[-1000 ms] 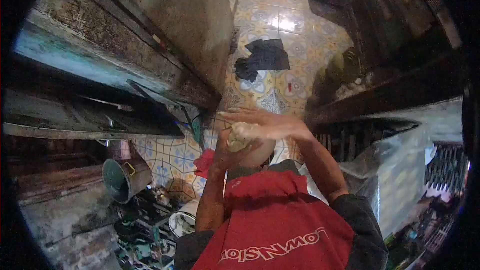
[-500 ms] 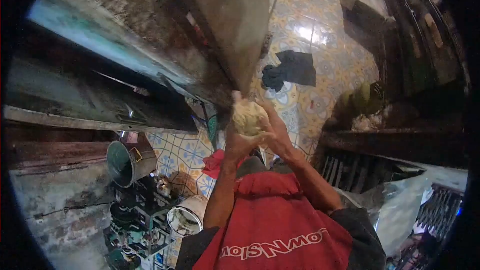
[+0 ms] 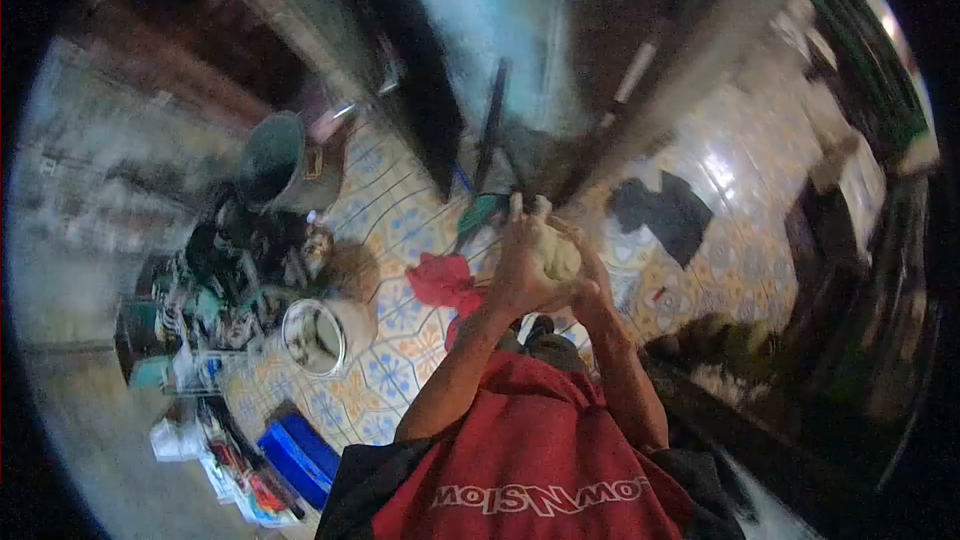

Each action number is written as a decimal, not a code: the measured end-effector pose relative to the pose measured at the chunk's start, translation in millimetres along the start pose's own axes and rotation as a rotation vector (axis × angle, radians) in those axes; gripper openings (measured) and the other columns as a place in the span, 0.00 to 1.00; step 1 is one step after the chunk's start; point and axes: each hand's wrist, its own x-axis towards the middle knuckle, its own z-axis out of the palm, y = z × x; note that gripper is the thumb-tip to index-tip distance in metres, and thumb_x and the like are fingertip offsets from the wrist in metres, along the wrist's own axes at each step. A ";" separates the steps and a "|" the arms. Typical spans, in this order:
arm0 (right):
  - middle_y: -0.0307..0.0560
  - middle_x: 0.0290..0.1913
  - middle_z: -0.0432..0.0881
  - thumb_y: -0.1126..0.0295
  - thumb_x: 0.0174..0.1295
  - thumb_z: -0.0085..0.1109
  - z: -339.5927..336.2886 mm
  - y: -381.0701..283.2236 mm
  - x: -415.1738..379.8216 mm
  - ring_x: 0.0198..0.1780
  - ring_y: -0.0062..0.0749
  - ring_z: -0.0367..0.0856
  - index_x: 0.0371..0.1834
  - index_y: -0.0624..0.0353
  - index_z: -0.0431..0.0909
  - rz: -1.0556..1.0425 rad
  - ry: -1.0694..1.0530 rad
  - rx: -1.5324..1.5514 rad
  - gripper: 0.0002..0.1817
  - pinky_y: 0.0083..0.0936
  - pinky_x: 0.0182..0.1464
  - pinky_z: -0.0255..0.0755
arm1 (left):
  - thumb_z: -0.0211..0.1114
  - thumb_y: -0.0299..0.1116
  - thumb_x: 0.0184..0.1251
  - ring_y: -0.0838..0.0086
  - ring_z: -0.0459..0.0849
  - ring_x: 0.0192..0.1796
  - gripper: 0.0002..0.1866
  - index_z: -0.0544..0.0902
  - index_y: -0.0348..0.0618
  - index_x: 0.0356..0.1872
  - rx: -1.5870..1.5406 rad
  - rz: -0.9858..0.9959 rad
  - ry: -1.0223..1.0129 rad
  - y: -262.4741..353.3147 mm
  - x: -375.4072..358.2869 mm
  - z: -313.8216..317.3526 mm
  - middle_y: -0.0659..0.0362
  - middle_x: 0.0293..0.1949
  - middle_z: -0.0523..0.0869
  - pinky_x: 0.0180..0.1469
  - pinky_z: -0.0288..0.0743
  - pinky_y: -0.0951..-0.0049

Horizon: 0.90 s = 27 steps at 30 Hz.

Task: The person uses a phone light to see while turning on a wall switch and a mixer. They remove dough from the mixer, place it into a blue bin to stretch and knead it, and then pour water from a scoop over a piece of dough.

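Observation:
Between my two hands is a pale yellow lump of dough [image 3: 558, 255], held up at about waist height in front of my red and black shirt [image 3: 540, 440]. My left hand [image 3: 520, 270] wraps its left side, fingers pointing away from me. Against the right side of the lump presses my right hand [image 3: 592, 280], its fingers partly hidden by the dough. Some motion blur softens the fingertips.
A red cloth [image 3: 440, 280] and a dark cloth [image 3: 668, 215] lie on the patterned tile floor [image 3: 385, 380]. At left stand a white bucket [image 3: 345, 340], a dark green bucket [image 3: 275, 160] and a blue box [image 3: 302, 460]. Blurred wooden beams [image 3: 690, 50] rise ahead.
My view has turned to the left, so the floor cloths and buckets appear shifted and the blue box has come into sight. The dough stays in both hands; my grip looks slightly different.

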 end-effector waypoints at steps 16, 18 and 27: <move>0.49 0.63 0.71 0.41 0.70 0.36 67.3 57.6 -13.4 0.58 0.35 0.75 0.67 0.58 0.64 0.601 -0.174 0.215 0.34 0.32 0.58 0.70 | 0.53 0.65 0.65 0.68 0.83 0.47 0.35 0.77 0.39 0.50 -1.012 -1.138 0.500 15.8 -70.0 -108.3 0.54 0.44 0.84 0.53 0.74 0.66; 0.44 0.54 0.78 0.45 0.72 0.39 98.8 50.9 -3.4 0.50 0.28 0.80 0.61 0.56 0.71 0.716 -0.121 0.267 0.28 0.27 0.48 0.76 | 0.51 0.67 0.64 0.61 0.74 0.61 0.41 0.71 0.35 0.59 -0.837 -1.039 0.602 -18.4 -82.9 -99.4 0.48 0.57 0.76 0.63 0.66 0.66; 0.46 0.52 0.77 0.46 0.71 0.40 207.1 104.4 62.6 0.51 0.32 0.77 0.58 0.60 0.70 0.647 -0.224 -0.073 0.28 0.29 0.52 0.73 | 0.63 0.49 0.65 0.65 0.68 0.65 0.35 0.66 0.34 0.66 -0.181 -0.795 0.754 -86.9 -125.8 -195.1 0.47 0.62 0.72 0.64 0.62 0.66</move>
